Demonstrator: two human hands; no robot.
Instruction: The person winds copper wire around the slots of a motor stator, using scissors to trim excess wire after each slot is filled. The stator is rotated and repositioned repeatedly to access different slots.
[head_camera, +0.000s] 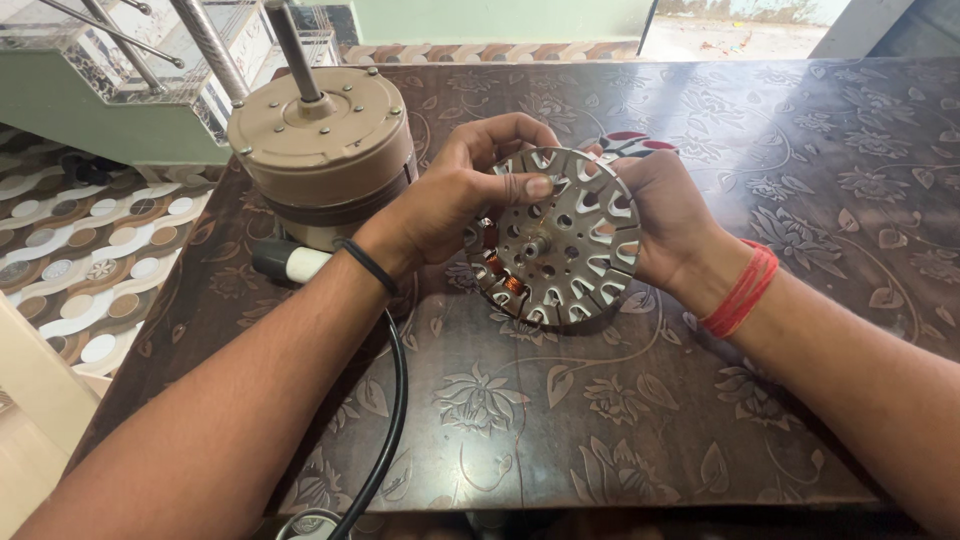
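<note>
Head view: both hands on motor stator (560, 240)

Both forearms reach forward, left hand (450, 200) and right hand (665, 220) with fingers curled.

I have only the one head-worn view, looking forward and steeply down from above the near edge of the dark floral-embossed worktop (760, 400), so both forearms come in from the bottom corners and meet near the middle of the frame. It sits close: the left hand (450, 205) and right hand (665, 225) with the slotted metal motor disc (560, 240) fill the centre. Farther out it faces a beige fan motor housing (320, 150), a stair railing (130, 45) at upper left, patterned floor tiles (80, 250) on the left and a bright doorway (740, 25) at top.
</note>
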